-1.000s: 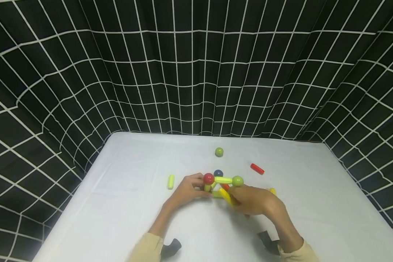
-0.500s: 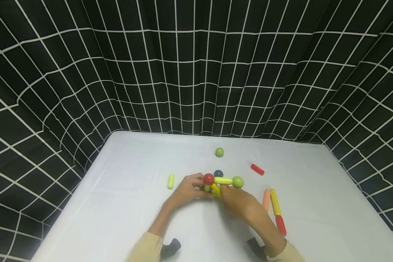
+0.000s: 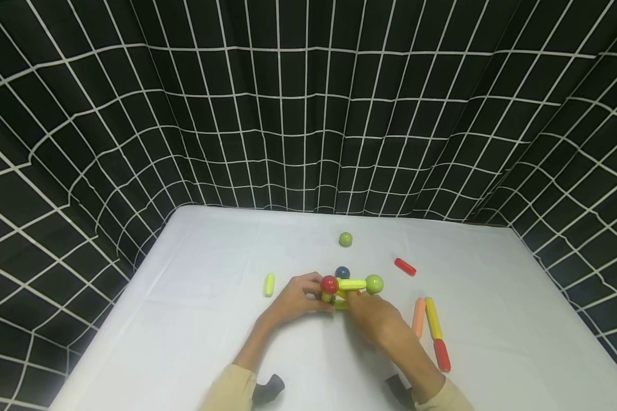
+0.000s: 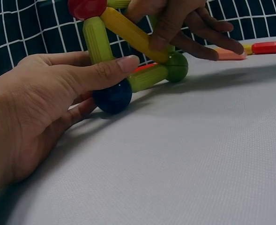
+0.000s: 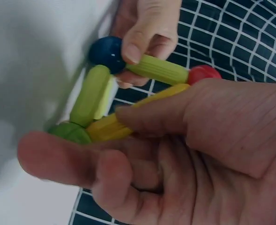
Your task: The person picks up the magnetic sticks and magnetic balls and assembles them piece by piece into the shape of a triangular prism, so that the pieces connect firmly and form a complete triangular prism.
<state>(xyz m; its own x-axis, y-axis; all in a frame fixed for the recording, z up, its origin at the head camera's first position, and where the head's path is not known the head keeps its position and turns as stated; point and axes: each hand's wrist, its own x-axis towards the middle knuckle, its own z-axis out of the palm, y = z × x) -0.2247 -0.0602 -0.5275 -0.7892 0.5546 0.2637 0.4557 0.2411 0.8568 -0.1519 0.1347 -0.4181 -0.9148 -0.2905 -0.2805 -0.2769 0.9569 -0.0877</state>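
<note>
Holding a ball-and-stick frame [image 3: 352,285] on the white desk [image 3: 195,257].
Gripping the upright green stick [image 4: 96,40] with the left hand [image 3: 296,295], between the red ball [image 3: 329,285] on top and the dark blue ball [image 4: 112,98] at the foot. Pinching the slanting yellow stick [image 4: 130,32] with the right hand [image 3: 376,319], close to the lower green ball [image 4: 177,68]. With a loose green ball [image 3: 345,239] behind the frame, a short red stick [image 3: 405,266] off to its right and a pale green stick [image 3: 269,284] left of the left hand. Beside the right forearm [image 3: 416,362], an orange stick [image 3: 419,315], plus a long yellow stick [image 3: 433,317] end to end with a dark red stick [image 3: 442,355].
</note>
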